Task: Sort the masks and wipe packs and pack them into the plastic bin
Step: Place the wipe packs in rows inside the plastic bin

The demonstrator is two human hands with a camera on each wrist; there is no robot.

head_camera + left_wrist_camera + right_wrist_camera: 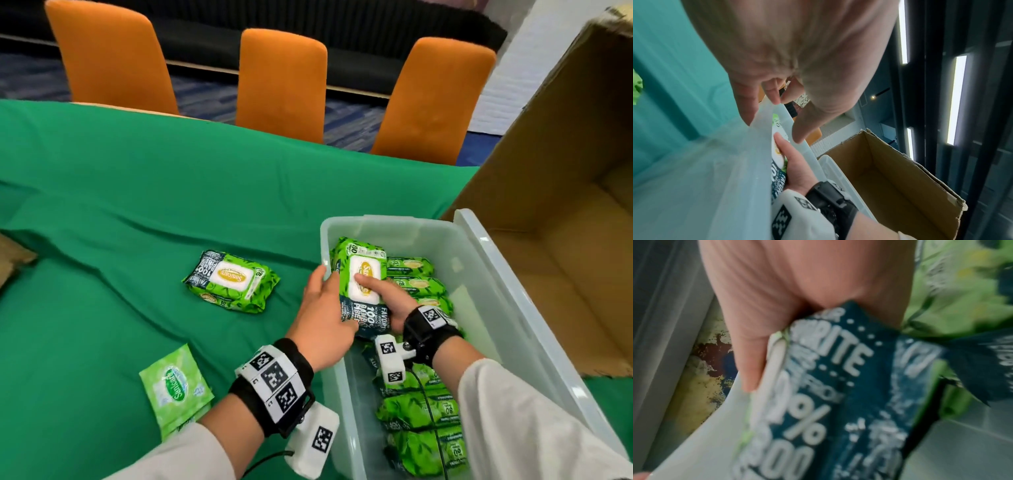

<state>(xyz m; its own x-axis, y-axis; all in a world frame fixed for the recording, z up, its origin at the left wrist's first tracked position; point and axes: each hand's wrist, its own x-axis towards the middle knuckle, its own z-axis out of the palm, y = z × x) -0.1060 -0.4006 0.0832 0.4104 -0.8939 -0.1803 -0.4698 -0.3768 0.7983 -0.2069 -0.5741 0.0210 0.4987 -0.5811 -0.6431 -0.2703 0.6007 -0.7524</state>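
Your right hand (387, 301) grips the wipe pack (363, 287) at its dark lower end, thumb laid over the white flip lid, fingers curled round the far side; the right wrist view shows the thumb pressed on the pack's printed film. The pack stands tilted against the near-left wall of the plastic bin (479, 260), above the rows of packs (418, 411) already on edge inside. Your left hand (325, 308) reaches over the bin's left wall with its fingers fairly straight: the thumb sits near the rim, the fingertips touch the pack's left edge, steadying rather than gripping.

The pack will likely handle as a soft, fairly heavy block. The film looks smooth and probably slick, and the body should give under pressure, so hold it across the short sides, not by the crimped end seals, which would fold. The hard lid is the one stiff patch, a good seat for your thumb.

One more large pack (233, 281) lies flat on the green desk (102, 205) left of the bin, and small pale-green sachets (176, 387) lie stacked near your left forearm. An open cardboard box (565, 205) stands just beyond the bin. No masks are visible.
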